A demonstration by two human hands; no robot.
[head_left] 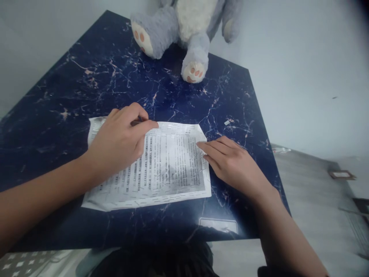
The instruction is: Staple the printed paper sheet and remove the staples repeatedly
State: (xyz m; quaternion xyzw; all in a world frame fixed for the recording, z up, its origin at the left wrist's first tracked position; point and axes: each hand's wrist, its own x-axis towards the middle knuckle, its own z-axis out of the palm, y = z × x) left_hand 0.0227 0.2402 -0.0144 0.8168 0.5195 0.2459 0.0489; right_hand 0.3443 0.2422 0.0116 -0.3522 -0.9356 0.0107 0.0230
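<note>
A white printed sheet of paper [170, 161] lies on the dark blue marbled table, its edges creased. Short dark dashes that look like staples run along its lower and right margins. My left hand [121, 134] rests over the sheet's upper left part, fingers curled and thumb and forefinger close together by the top edge. Whatever sits between those fingers is hidden. At the sheet's right edge, my right hand [230, 159] has its fingertips pressed together on the margin. Shiny strips [96, 127] show at the upper left corner, partly behind my left hand.
A grey plush toy [198, 50] sits at the table's far edge, its feet on the tabletop [115, 77]. A tiny pale piece [227, 122] lies right of the sheet. Near the front edge is a shiny outlined rectangle [218, 225]. Walls stand behind and to the right.
</note>
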